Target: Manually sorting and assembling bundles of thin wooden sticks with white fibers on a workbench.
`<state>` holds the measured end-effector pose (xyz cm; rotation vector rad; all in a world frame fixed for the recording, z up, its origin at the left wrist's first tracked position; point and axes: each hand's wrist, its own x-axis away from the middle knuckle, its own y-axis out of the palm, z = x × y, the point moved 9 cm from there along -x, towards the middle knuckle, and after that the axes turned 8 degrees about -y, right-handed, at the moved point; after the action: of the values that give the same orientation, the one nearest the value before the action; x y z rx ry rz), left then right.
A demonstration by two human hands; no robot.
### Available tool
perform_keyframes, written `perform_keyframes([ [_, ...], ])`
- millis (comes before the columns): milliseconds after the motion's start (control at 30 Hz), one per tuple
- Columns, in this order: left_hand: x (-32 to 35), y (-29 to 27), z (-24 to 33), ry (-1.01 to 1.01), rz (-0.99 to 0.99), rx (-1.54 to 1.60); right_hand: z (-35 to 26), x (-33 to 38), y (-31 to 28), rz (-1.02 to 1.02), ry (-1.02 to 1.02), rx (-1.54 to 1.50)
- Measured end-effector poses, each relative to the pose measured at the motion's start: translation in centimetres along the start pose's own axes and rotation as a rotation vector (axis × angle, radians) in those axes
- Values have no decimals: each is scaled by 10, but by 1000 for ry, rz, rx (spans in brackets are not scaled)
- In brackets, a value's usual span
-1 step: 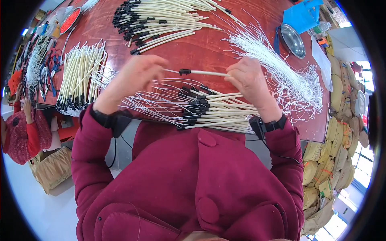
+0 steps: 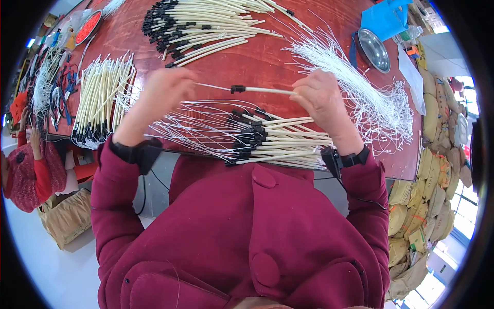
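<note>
One cream stick (image 2: 267,90) with white cord is pinched between left hand (image 2: 164,95) and right hand (image 2: 321,98); cord could be snagged by the pile (image 2: 267,141) below

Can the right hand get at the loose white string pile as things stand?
Probably yes, once freed: the white string pile lies right beside the right hand, nothing between, but that hand now pinches a cream stick.

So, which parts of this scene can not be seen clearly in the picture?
Head view only:
- Left hand fingertips: curled under, so the grip on the thin white cord is hidden.
- Right hand palm side: hidden behind its own back.
- Cream stick with black cap: its right end is covered by the right hand.
- Stick pile: near edge covered by the red coat.
</note>
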<state>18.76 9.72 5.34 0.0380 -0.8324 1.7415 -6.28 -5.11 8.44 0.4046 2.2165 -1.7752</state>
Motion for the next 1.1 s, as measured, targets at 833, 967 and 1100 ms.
perform_keyframes([
  [833,-45,144,123,751,73,-554,3,82,-47,-26,338,72],
  [967,-87,202,150,777,170,-623,12,83,-54,8,383,88],
  [1100,-104,205,140,741,105,-668,18,84,-50,30,402,77],
])
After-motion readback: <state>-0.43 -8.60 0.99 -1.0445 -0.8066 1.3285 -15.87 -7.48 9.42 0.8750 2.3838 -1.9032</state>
